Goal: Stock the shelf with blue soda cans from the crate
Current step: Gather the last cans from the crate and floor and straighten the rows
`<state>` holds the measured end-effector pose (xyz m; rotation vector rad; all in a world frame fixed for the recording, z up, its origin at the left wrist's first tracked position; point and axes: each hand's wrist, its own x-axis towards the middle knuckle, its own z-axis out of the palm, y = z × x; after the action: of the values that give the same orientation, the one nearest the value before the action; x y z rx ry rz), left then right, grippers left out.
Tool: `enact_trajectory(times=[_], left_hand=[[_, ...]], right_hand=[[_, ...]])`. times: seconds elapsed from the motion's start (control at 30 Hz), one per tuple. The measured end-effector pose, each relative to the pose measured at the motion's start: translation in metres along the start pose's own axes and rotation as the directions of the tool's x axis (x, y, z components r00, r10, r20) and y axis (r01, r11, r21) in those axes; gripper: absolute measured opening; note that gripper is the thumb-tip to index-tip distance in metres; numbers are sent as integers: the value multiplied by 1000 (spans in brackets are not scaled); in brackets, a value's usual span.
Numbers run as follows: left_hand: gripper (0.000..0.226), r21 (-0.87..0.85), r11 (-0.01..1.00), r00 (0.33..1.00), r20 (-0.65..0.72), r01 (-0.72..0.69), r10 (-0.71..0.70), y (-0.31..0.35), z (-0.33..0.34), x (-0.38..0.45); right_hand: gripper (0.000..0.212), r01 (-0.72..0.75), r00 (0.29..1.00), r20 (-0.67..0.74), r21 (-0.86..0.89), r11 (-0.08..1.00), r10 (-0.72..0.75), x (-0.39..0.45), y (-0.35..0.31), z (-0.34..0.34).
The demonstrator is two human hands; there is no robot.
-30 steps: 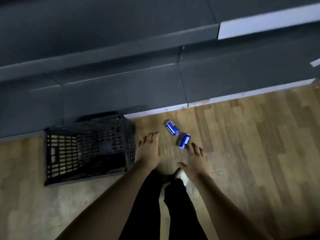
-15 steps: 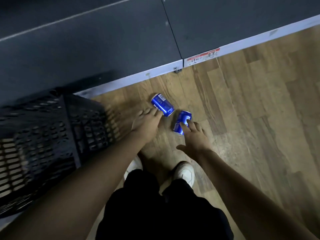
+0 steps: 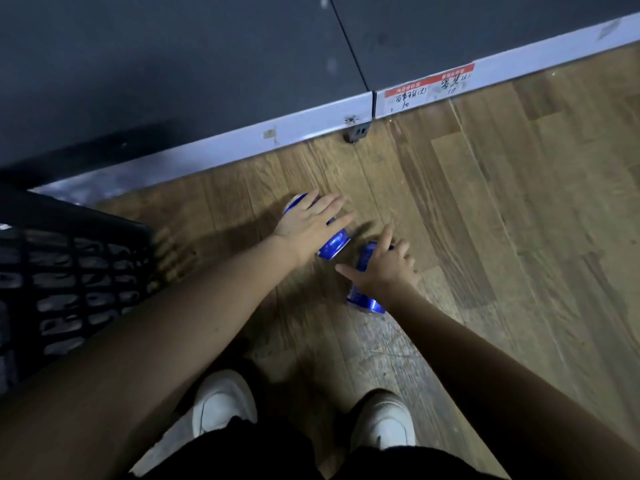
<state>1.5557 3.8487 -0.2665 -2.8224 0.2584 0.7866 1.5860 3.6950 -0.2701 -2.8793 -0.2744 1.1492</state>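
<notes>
We have two blue cans lying on their sides on the wooden floor [image 3: 519, 202], just in front of the shelf [image 3: 207, 64] base, not in the crate [image 3: 69, 278], which sits at our left. Our left hand [image 3: 308, 223] lies over the far can [image 3: 333, 244], fingers [image 3: 332, 204] straight and spread across it, resting on top, not yet wrapped round. Our right hand [image 3: 384, 271] covers the near can [image 3: 367, 303], fingers starting to curl over the body with the thumb out to the side; grip looks partial, and whether it has fully closed we cannot tell. The step, as we judge it, is picking both cans off the floor. To do it well we should curl fingers round each can's middle, thumb opposite, since cans on their sides will likely roll if only pressed from above. The two cans lie near each other, so we lift straight up to avoid knocking one with the other, then turn them upright before the shelf. Can print is hidden or too blurred to read, no brand visible. Red-topped price tags [image 3: 429, 88] on the shelf's white edge strip [image 3: 242, 143] carry handwritten characters and what looks like "10".
</notes>
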Motion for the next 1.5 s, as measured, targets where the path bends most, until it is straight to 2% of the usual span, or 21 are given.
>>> enact_trajectory(times=[0.1, 0.2, 0.27, 0.43, 0.53, 0.67, 0.77, 0.9, 1.1, 1.2, 1.27, 1.4, 1.5], left_hand=[[112, 38, 998, 998, 26, -52, 51, -2, 4, 15], [117, 55, 993, 993, 69, -102, 98, -6, 9, 22], [113, 34, 993, 991, 75, -116, 113, -7, 10, 24], [83, -18, 992, 992, 40, -123, 123, -6, 15, 24], [78, -84, 993, 996, 18, -87, 89, -8, 12, 13], [76, -218, 976, 1000, 1, -1, 1, -16, -16, -29], [73, -288, 957, 999, -10, 44, -49, -25, -66, -76], [67, -288, 953, 990, -75, 89, -116, -45, -162, -154], [64, -330, 937, 943, -262, 112, -205, -79, -327, -279], [65, -396, 906, 885, -356, 149, -301, -98, -408, -339], [70, -431, 885, 809, -448, 177, -380, -113, -456, -373], [72, -498, 847, 684, -554, 185, -475, -140, -537, -433], [67, -534, 819, 606, -587, 210, -537, -158, -587, -472]], right_hand=[[120, -54, 998, -11, 29, 998, 54, 12, 1, 4], [118, -18, 1000, -17, 2, 1000, 18, 17, -5, 6], [114, 5, 1000, -6, -19, 1000, -5, 16, -10, 6], [104, 72, 997, -3, -14, 997, -72, 15, -6, 4], [97, 114, 993, 4, -36, 993, -114, 7, -1, -8], [82, 148, 987, -67, -5, 989, -148, -25, -2, -51], [74, 199, 971, -127, -43, 979, -202, -76, -7, -99], [70, 260, 946, -182, -73, 963, -269, -172, -24, -180], [66, 378, 893, -175, -211, 901, -416, -323, -61, -309], [65, 397, 881, -218, -144, 907, -420, -392, -78, -379], [57, 435, 855, -272, -88, 896, -441, -431, -91, -423], [51, 533, 772, -392, -32, 846, -501, -496, -123, -500], [50, 619, 680, -493, -11, 785, -543, -535, -149, -545]])
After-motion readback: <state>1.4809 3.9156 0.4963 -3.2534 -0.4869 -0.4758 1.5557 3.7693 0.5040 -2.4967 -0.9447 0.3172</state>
